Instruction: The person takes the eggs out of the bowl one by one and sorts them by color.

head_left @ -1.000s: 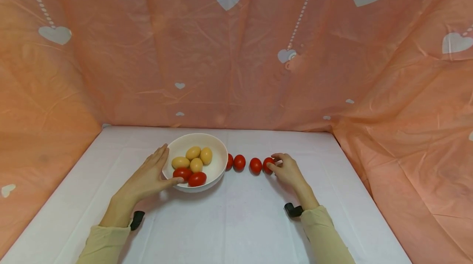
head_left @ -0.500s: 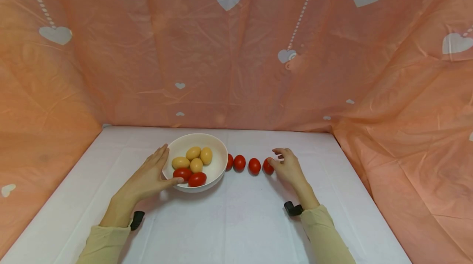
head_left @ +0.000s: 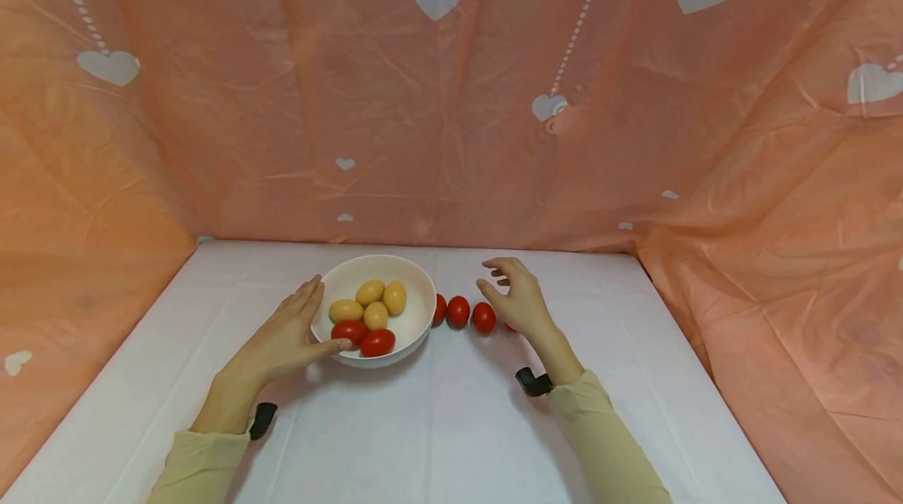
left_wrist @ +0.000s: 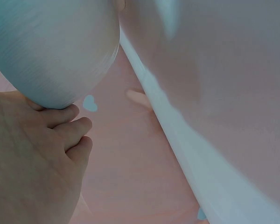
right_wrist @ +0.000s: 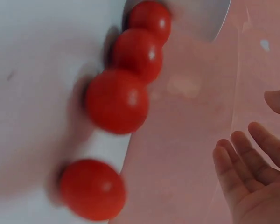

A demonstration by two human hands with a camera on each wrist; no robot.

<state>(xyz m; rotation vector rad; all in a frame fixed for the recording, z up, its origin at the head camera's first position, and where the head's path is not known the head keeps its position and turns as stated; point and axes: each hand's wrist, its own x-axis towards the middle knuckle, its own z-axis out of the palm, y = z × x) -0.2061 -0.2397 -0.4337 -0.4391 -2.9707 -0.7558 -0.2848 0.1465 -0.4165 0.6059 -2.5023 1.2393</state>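
A white bowl (head_left: 416,328) stands left of the middle, with several yellow egg-shaped pieces (head_left: 369,291) and two red oval tomatoes (head_left: 377,342) in it. My left hand (head_left: 282,331) lies against the bowl's left side with straight fingers; its thumb crosses the near rim. In the left wrist view its fingertips (left_wrist: 73,111) touch the bowl's outer wall. Right of the bowl, several red tomatoes (head_left: 458,312) form a row. Above its right end hovers my right hand (head_left: 518,300), fingers apart and holding nothing. It covers most of the last tomato (right_wrist: 93,189).
The white-covered table (head_left: 437,426) ends at an orange curtain (head_left: 437,135) with pale hearts, which also runs along both sides. Black wrist cameras (head_left: 533,382) sit by the sleeves. The bowl's right rim overlaps the leftmost tomato of the row.
My right hand has left the rightmost tomato and moved up and to the left. The tomato beside that one has shifted slightly left. My left hand and the bowl stay in place.
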